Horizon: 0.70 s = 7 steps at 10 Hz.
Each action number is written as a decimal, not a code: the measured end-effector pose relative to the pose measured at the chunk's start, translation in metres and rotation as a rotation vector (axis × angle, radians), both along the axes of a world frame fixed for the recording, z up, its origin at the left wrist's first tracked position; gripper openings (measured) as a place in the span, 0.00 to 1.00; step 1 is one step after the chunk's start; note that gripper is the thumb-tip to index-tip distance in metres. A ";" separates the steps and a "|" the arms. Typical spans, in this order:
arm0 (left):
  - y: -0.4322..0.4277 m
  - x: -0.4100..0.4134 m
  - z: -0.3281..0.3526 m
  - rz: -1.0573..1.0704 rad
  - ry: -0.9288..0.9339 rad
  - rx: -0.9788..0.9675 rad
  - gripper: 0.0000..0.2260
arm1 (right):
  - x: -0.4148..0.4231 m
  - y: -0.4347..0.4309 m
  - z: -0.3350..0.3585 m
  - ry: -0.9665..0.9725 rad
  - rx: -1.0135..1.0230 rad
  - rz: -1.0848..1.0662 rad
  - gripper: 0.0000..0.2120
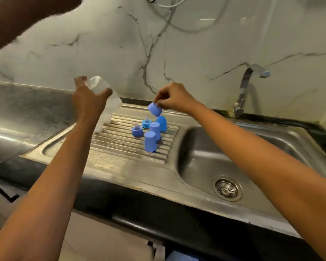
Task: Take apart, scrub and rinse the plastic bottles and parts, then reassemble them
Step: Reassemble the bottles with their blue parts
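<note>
left hand [88,102] grips clear bottle [99,84], held up over far left of drainboard [111,146]. right hand [175,98] pinches blue cap [155,109] just above cluster of blue parts [150,141] standing on the ridges. sink basin [205,157] right; tap [245,85] far right.

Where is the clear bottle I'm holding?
Head view, left of centre: the left hand grips the clear bottle over the far left of the drainboard, left of the blue caps.
</note>
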<state>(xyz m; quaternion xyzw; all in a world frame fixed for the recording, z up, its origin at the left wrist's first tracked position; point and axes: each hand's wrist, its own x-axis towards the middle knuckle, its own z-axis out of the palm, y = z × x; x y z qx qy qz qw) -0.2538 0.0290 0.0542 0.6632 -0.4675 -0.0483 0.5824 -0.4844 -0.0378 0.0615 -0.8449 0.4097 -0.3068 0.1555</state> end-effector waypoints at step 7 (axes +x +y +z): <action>0.004 -0.263 -0.109 -0.752 0.443 0.502 0.24 | -0.302 0.077 -0.167 0.203 0.453 -0.467 0.16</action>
